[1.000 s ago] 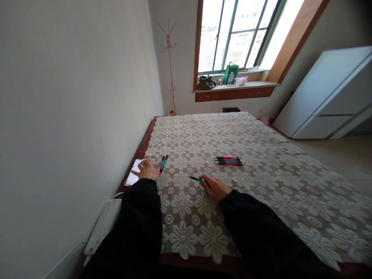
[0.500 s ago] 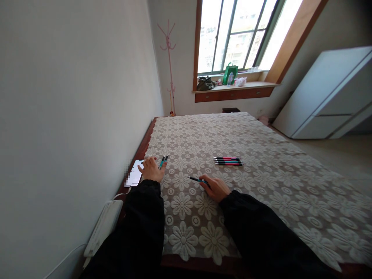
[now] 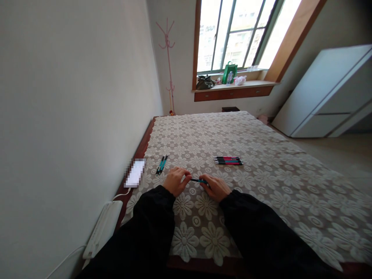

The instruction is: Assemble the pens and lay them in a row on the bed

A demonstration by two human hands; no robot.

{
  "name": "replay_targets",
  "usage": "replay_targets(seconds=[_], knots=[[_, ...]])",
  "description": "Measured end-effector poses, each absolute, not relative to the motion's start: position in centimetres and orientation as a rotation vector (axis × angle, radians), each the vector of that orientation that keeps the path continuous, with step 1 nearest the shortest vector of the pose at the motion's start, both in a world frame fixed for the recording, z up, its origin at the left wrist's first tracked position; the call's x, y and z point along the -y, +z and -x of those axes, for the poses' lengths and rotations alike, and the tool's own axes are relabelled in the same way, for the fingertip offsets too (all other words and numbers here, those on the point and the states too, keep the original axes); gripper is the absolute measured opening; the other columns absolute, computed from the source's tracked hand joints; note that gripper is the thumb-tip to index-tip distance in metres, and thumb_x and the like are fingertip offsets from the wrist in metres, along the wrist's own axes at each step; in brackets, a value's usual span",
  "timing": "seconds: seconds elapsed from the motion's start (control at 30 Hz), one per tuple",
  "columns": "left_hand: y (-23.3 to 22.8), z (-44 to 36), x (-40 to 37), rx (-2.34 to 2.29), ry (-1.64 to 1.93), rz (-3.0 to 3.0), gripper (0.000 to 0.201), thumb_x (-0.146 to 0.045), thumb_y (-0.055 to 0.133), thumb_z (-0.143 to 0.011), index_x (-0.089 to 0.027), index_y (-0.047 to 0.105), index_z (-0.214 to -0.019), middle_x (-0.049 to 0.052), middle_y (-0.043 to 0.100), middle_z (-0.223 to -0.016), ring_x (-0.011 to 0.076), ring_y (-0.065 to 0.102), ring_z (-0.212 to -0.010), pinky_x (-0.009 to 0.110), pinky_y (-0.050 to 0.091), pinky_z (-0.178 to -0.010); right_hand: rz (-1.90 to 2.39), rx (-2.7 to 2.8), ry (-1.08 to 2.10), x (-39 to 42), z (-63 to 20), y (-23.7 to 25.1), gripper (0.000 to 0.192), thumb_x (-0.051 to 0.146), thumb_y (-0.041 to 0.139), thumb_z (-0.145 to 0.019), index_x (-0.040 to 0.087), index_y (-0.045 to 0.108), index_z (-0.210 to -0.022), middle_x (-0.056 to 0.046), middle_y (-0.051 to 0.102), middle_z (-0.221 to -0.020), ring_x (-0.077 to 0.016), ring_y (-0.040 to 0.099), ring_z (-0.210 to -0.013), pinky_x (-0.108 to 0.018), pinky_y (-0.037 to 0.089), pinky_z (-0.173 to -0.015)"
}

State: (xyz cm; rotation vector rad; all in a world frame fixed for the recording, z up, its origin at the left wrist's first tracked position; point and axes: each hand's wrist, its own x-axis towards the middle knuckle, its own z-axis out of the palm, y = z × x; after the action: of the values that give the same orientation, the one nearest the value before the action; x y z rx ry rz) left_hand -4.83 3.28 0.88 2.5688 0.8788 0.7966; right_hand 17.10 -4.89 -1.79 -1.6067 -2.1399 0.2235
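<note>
My right hand (image 3: pixel 217 187) rests on the lace bedspread (image 3: pixel 261 155) and grips one end of a teal and black pen (image 3: pixel 199 180). My left hand (image 3: pixel 176 181) has closed its fingertips on the pen's other end. Two more teal pens (image 3: pixel 161 164) lie side by side just left of my left hand. Three red and black pens (image 3: pixel 228 161) lie in a neat row beyond my right hand.
A lit phone (image 3: pixel 135 173) lies at the bed's left edge with a cable to a white box (image 3: pixel 102 229) by the wall. A pink coat stand (image 3: pixel 169 66), a windowsill with bags (image 3: pixel 229 73) and a white cabinet (image 3: pixel 328 97) stand farther off.
My left hand left the phone and the two teal pens, moved right and took hold of the free end of the pen in my right hand.
</note>
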Motion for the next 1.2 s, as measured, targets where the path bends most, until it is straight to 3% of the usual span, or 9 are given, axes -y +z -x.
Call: replay_targets(seconds=[0.47,0.67,0.87,1.0,1.13,1.2], knots=[[0.34,4.58,-2.87,-0.740,0.741,-2.600,0.020,-0.040,0.062,-0.090,-0.022,0.069,-0.097,0.003,0.072,-0.090,0.0180,0.064,-0.087,0.030,0.048,-0.083,1.551,2.204,0.181,4.95,-16.91,-2.09,0.031,0.036,0.034,-0.102,0.022,0.062,-0.106,-0.006,0.072,-0.094,-0.0197,0.068,-0.081,-0.028,0.045,-0.069],[0.67,4.29,-2.20,-0.850,0.674,-2.634,0.026,-0.040,0.054,-0.094,-0.021,0.071,-0.090,0.004,0.068,-0.079,0.0163,0.062,-0.075,0.028,0.046,-0.077,1.530,2.229,0.062,4.87,-16.97,-2.36,0.030,0.032,0.035,-0.101,0.021,0.062,-0.096,-0.007,0.071,-0.087,-0.0185,0.066,-0.076,-0.027,0.044,-0.066],[0.32,4.00,-2.27,-0.903,0.574,-2.653,0.048,-0.038,0.035,-0.102,-0.020,0.068,-0.072,0.003,0.063,-0.064,0.0164,0.060,-0.072,0.027,0.043,-0.073,1.424,2.262,-0.146,4.90,-16.76,-2.17,0.020,0.027,0.042,-0.100,0.020,0.061,-0.097,-0.006,0.068,-0.088,-0.0170,0.063,-0.079,-0.026,0.043,-0.071],[0.38,4.10,-2.37,-0.924,0.577,-2.585,0.046,-0.041,0.036,-0.101,-0.021,0.070,-0.076,0.003,0.063,-0.064,0.0166,0.060,-0.073,0.027,0.044,-0.071,1.429,2.232,-0.176,4.96,-16.69,-2.01,0.017,0.027,0.045,-0.099,0.021,0.061,-0.099,-0.005,0.067,-0.088,-0.0163,0.063,-0.078,-0.025,0.043,-0.070],[0.38,4.24,-2.48,-0.834,0.698,-2.483,0.027,-0.040,0.051,-0.095,-0.022,0.067,-0.106,0.002,0.070,-0.081,0.0173,0.062,-0.084,0.028,0.047,-0.079,1.505,2.199,-0.111,5.05,-16.77,-1.90,0.018,0.028,0.045,-0.099,0.021,0.060,-0.104,-0.005,0.068,-0.091,-0.0161,0.064,-0.075,-0.025,0.042,-0.066],[0.19,4.27,-2.61,-0.802,0.745,-2.457,0.027,-0.036,0.060,-0.089,-0.022,0.064,-0.112,0.002,0.071,-0.089,0.0170,0.063,-0.085,0.028,0.048,-0.081,1.524,2.188,-0.070,5.09,-16.83,-1.86,0.021,0.030,0.043,-0.100,0.021,0.060,-0.111,-0.005,0.069,-0.095,-0.0161,0.064,-0.075,-0.025,0.042,-0.065]])
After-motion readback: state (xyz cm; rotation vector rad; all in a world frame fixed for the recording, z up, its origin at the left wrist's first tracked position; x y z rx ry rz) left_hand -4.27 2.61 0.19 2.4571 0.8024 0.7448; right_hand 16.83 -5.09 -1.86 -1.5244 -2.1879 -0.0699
